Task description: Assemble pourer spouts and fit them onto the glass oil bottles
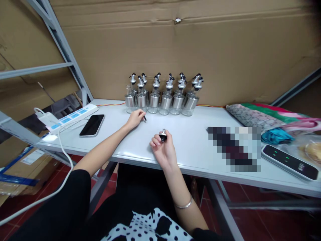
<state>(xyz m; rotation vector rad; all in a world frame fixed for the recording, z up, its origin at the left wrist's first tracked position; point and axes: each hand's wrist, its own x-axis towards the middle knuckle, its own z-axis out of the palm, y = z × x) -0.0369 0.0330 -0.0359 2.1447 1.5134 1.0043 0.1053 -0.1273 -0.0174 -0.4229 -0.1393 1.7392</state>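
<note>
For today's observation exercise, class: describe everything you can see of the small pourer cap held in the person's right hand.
The pourer cap is a small piece with a black, round collar and a silvery metal-looking top sticking up from it. It sits upright, pinched at the fingertips of the right hand, just above the white table. Only those fingers touch it. It looks like the spouts on the row of oil bottles standing at the table's back edge. Its underside is hidden by the fingers.

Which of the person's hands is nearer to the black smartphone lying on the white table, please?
Left. The left hand rests on the white table just right of the black smartphone; the right hand, holding a small black-and-silver pourer cap, is farther right.
</note>
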